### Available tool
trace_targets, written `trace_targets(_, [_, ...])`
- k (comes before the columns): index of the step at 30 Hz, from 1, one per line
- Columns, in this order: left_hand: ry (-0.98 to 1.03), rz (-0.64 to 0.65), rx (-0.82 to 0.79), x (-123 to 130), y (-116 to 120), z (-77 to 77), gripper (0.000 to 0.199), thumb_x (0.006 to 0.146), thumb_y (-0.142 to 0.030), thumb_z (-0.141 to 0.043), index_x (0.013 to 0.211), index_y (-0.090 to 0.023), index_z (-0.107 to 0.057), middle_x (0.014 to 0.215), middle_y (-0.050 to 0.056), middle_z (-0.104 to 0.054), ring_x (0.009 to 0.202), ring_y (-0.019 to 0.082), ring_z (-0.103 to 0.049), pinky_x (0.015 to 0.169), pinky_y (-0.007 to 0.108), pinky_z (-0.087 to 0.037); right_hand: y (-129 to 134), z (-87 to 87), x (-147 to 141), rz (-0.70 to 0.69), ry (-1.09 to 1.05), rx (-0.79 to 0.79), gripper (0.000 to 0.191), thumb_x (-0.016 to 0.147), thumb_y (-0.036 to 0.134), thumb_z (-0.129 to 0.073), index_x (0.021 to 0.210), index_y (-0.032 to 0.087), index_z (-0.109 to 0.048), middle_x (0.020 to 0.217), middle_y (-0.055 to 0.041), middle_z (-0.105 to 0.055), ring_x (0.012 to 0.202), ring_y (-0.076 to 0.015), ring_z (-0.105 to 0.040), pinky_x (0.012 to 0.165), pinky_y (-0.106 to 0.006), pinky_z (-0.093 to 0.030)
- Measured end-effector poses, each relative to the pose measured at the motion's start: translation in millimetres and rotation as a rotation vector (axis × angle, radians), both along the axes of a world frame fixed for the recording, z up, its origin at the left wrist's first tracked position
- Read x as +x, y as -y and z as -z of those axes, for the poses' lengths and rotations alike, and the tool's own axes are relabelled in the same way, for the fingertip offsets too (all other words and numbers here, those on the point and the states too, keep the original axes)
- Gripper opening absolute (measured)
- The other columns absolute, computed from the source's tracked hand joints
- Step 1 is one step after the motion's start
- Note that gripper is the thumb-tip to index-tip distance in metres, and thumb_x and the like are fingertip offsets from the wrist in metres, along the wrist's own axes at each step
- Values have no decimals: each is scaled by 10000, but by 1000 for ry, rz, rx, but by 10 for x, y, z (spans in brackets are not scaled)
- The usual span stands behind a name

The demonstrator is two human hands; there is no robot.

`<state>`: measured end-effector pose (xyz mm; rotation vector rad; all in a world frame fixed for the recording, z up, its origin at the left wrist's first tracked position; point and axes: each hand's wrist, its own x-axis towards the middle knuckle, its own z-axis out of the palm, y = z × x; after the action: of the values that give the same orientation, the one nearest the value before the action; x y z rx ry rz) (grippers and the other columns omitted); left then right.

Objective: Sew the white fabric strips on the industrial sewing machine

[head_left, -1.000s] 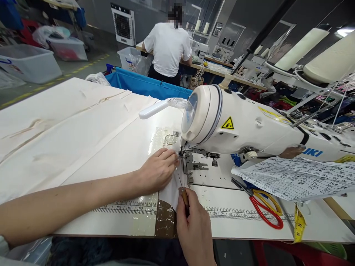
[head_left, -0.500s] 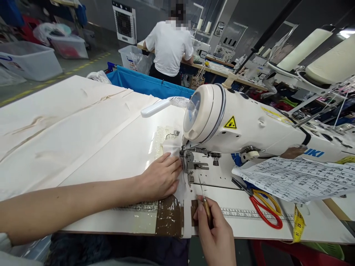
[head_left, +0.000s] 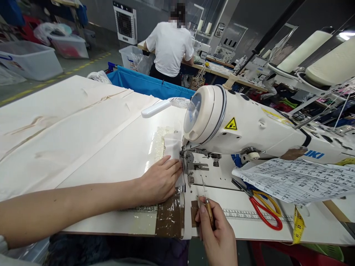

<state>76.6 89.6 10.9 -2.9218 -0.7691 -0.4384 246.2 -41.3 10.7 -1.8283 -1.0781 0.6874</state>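
My left hand (head_left: 161, 180) lies flat, palm down, on white fabric (head_left: 172, 145) just left of the needle area of a white sewing machine (head_left: 244, 118). Its fingers are stretched out, the tips beside the presser foot. A pale strip (head_left: 188, 218) runs from the machine down over the table's front edge. To the right of that strip, my right hand (head_left: 215, 225) is wrapped round the wooden handle of an awl (head_left: 209, 212), whose thin metal point aims up toward the machine bed.
Red and yellow-handled scissors (head_left: 263, 208), a yellow measuring tape (head_left: 298, 225) and a written sheet (head_left: 294, 177) are at the right. Large white fabric (head_left: 69, 122) covers the left. Beyond a blue bin (head_left: 149, 83), a person (head_left: 172, 48) sits turned away.
The white fabric under my left hand has shifted away from me, covering the small metal piece on the table. My left hand is slightly lower, and my right hand has moved slightly right.
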Motion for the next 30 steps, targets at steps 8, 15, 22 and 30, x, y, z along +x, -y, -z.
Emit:
trace_targets(8, [8, 10, -21, -4, 20, -19, 423, 934, -258, -461, 1270, -29, -579, 1316, 186, -584, 1224, 297, -508, 1102, 449, -309, 15, 13, 7, 8, -6, -2, 482, 899, 606, -535, 1031, 166, -679, 613, 0, -603, 473, -141, -523, 385, -213, -388])
trace_targets(15, [-1, 16, -8, -10, 18, -23, 425, 935, -266, -456, 1267, -32, -581, 1320, 188, -586, 1225, 295, -515, 1101, 451, -318, 54, 34, 29, 0, 13, -34, 504, 898, 616, -532, 1111, 181, -667, 892, -72, -737, 777, -199, -688, 662, -249, -550])
trace_targets(22, [-45, -3, -7, -8, -32, -2, 457, 953, -293, -406, 1278, -18, -571, 1333, 193, -574, 1237, 304, -499, 1092, 445, -323, 45, 25, -80, -11, 132, 93, 470, 978, 495, -469, 1347, 209, -528, 1184, -107, -698, 1062, -214, -669, 814, -265, -548])
trace_targets(30, [-10, -58, -77, 21, -149, -7, 383, 937, -238, -440, 1231, -35, -578, 1236, 160, -593, 1105, 270, -532, 935, 390, -425, -243, 31, -207, -410, 536, 412, 212, 1007, 185, -424, 1138, 179, -591, 914, -68, -667, 840, -158, -670, 650, -214, -511])
